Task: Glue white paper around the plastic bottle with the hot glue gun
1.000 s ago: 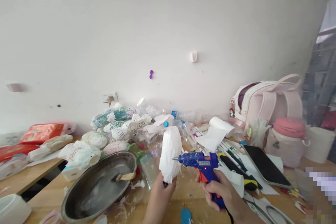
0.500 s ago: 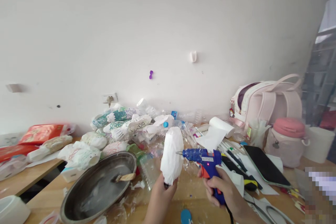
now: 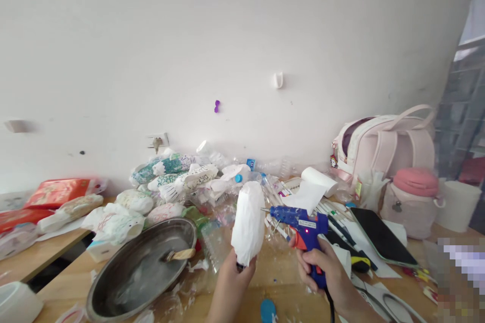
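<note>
A white paper-covered form point(image 3: 248, 222), rounded at the top, stands upright in my left hand point(image 3: 237, 275), whose fingers are closed round its lower end. My right hand point(image 3: 328, 267) grips a blue glue gun point(image 3: 299, 219) by its handle, a finger at the orange trigger. The gun's red light is lit. Its metal nozzle points left and lies close to the form's right side; whether it touches I cannot tell. A black cord hangs from the handle. Below, on the wooden table, lies a blue disc point(image 3: 268, 310).
To the left is an oval metal basin point(image 3: 94, 287) of cloudy liquid with a brush point(image 3: 182, 254). Several paper-covered, painted shapes point(image 3: 170, 169) lie behind it. A phone point(image 3: 382, 236), a paper roll point(image 3: 320, 181), a pink backpack point(image 3: 386, 146) and a pink-lidded jar point(image 3: 411, 207) are at right.
The glue gun has moved slightly right, and its nozzle has risen a little along the form's side. My left hand and the form have hardly moved.
</note>
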`<control>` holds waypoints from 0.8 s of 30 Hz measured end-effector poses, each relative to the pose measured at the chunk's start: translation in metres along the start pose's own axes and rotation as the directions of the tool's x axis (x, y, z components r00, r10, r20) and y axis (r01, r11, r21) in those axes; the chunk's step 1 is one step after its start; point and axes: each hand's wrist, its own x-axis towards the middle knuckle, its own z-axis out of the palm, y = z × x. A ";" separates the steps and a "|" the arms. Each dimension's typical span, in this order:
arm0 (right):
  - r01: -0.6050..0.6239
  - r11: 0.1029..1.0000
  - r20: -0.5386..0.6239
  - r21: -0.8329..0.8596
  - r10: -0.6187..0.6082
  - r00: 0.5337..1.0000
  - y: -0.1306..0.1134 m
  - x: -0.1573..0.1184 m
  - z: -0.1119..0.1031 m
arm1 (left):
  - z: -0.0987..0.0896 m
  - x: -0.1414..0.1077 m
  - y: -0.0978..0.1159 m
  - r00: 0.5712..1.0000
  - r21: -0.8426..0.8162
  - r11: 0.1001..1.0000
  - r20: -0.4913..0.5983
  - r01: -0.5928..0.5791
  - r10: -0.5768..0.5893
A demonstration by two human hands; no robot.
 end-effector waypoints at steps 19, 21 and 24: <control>0.036 0.999 0.014 0.027 -0.037 0.999 0.002 0.001 -0.005 | 0.003 -0.002 0.001 0.999 0.013 1.000 0.027 -0.027 0.027; 0.055 0.998 0.013 0.030 -0.055 0.998 0.002 0.000 -0.004 | 0.002 -0.003 0.001 0.999 0.010 0.999 0.026 -0.032 0.031; 0.059 0.998 0.014 0.021 -0.059 0.998 0.002 -0.001 -0.003 | 0.002 -0.004 0.001 0.999 0.014 0.999 0.030 -0.033 0.033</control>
